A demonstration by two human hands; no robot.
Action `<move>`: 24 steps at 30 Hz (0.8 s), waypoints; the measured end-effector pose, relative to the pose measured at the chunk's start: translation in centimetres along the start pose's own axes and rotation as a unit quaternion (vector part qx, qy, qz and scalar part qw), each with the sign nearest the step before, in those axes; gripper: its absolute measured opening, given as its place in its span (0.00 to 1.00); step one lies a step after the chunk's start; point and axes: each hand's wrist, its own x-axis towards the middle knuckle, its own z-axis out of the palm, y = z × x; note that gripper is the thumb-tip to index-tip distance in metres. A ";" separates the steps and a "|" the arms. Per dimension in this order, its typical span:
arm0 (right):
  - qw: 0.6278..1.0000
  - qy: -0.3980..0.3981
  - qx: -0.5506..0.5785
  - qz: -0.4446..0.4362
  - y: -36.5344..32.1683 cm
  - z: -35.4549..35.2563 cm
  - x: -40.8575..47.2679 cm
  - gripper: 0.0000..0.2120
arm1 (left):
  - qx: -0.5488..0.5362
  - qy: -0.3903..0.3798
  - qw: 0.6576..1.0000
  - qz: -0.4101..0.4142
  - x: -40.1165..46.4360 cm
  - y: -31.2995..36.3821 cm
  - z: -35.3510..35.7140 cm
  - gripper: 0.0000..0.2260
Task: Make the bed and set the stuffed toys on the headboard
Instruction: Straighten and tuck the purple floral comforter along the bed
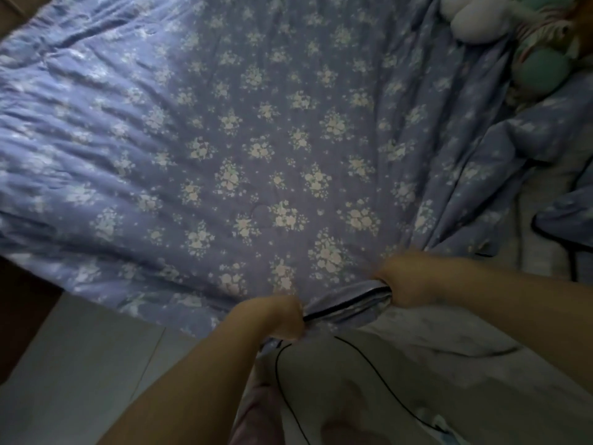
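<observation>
A blue quilt point(244, 149) with white flower clusters lies spread across the bed and fills most of the view. My left hand point(282, 319) grips its near, dark-piped edge, fingers curled round the fabric. My right hand point(404, 281) grips the same edge a little to the right, and the cloth bunches between the two hands. Stuffed toys lie at the far right on the bed: a white plush point(478, 17), a green round one point(539, 70) and a striped one point(545, 33), partly cut off by the frame.
Pale grey sheet point(449, 364) shows below the quilt edge on the near right, with a thin black cable point(378, 377) across it. A crumpled blue fold point(564, 220) lies at the right edge. Light floor tiles point(80, 364) and dark wooden furniture point(22, 309) are at the left.
</observation>
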 end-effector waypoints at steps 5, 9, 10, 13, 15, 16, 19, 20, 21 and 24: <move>0.998 -0.057 0.015 -0.010 0.1 3.1 0.2 0.14 | 0.016 -0.028 0.999 -0.002 0.8 -0.1 2.6 0.10; 0.997 -0.057 0.045 -0.010 0.2 3.5 0.7 0.11 | 0.011 0.004 1.000 0.009 1.4 0.4 3.3 0.19; 0.997 -0.040 0.065 -0.012 0.3 3.5 0.7 0.08 | 0.009 0.019 1.000 0.015 1.6 0.8 3.1 0.22; 0.987 0.032 0.158 -0.026 0.4 2.6 0.4 0.03 | -0.037 0.126 0.989 0.075 1.7 3.2 1.4 0.37; 0.980 0.085 0.175 -0.041 0.4 2.0 0.0 0.09 | -0.099 0.193 0.966 0.143 1.6 5.6 0.4 0.42; 0.976 0.120 0.178 -0.041 0.5 1.9 -0.1 0.15 | -0.119 0.219 0.954 0.165 1.6 6.7 0.0 0.42; 0.966 0.215 0.142 -0.025 1.8 2.1 -1.0 0.16 | -0.139 0.277 0.936 0.164 1.9 8.4 -0.6 0.32; 0.966 0.240 0.092 -0.015 2.7 2.2 -1.2 0.13 | -0.141 0.273 0.939 0.156 1.6 8.3 -0.8 0.27; 0.966 0.254 0.041 0.005 3.8 2.3 -1.5 0.11 | -0.143 0.257 0.944 0.150 1.2 8.4 -0.9 0.23; 0.941 0.331 -0.053 0.054 7.5 2.3 -2.2 0.11 | -0.217 0.191 0.943 0.164 0.0 8.0 -0.9 0.06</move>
